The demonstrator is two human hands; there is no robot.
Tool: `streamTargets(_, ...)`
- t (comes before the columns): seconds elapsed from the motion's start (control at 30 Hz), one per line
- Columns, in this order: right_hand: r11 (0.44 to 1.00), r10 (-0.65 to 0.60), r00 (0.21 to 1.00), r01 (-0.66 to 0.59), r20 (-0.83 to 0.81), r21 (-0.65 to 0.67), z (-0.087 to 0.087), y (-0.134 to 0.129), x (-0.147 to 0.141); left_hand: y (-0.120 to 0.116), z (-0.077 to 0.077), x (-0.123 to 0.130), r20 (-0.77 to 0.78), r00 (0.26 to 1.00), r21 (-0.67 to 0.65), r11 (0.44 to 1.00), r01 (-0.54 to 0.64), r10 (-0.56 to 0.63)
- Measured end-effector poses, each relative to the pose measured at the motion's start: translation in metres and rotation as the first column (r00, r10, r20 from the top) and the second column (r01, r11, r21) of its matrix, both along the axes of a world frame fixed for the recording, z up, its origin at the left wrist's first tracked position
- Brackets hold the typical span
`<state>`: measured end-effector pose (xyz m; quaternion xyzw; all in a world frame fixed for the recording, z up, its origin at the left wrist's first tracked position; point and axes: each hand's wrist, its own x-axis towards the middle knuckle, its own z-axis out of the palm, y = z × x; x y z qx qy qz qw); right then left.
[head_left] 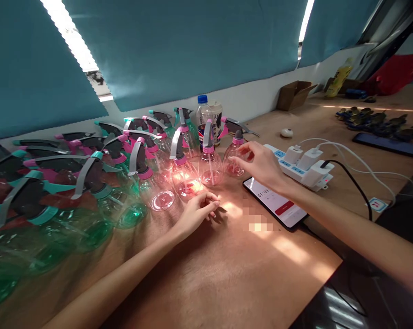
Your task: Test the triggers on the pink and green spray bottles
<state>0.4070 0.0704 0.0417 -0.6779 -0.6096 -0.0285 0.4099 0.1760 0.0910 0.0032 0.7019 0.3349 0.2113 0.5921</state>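
Observation:
My right hand [259, 162] is at the right side of a clear pink spray bottle [234, 165] standing upright at the row's right end. Its thumb and index finger are apart, overlapping the bottle's shoulder; whether they touch it I cannot tell. My left hand [200, 209] rests on the brown tabletop, fingers loosely curled together with nothing visible in them. Just behind it stands another pink spray bottle [185, 176], lit brightly by sun. Beside that one is a further pink spray bottle [210, 171]. Pink and green spray bottles with grey triggers crowd the left side, such as a green spray bottle [124, 208].
A phone [275, 201] showing a timer lies under my right forearm. Behind it is a power strip [292, 167] with white chargers and cables. A blue-capped drink bottle [202, 114] and a cup [216, 114] stand at the back. A cardboard box [293, 96] is against the wall.

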Motion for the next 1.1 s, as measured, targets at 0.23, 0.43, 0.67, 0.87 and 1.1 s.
streamTargets(0.23,0.989,-0.060,0.984,0.036,-0.166,-0.144,-0.014,0.022,0.022,0.002,0.000,0.016,-0.007,1.000,0.011,1.000,-0.016,0.016)
streamTargets(0.43,0.973,0.101,0.970,-0.144,-0.223,-0.182,-0.015,0.045,0.024,0.000,0.002,0.016,-0.020,0.999,0.023,0.999,-0.044,0.045)
streamTargets(0.67,0.987,0.035,0.970,-0.071,-0.241,-0.143,-0.015,0.042,0.019,-0.005,0.004,0.015,-0.023,0.999,0.024,0.999,-0.048,0.048)
streamTargets(0.87,0.996,-0.035,0.967,0.013,-0.252,-0.090,0.011,-0.008,0.005,-0.016,0.008,0.000,0.012,0.998,0.045,0.997,-0.069,0.069)
streamTargets(1.1,0.946,0.256,0.952,-0.283,-0.170,-0.160,0.012,-0.094,-0.056,-0.044,0.029,-0.042,0.160,0.961,0.204,0.945,-0.256,0.225)
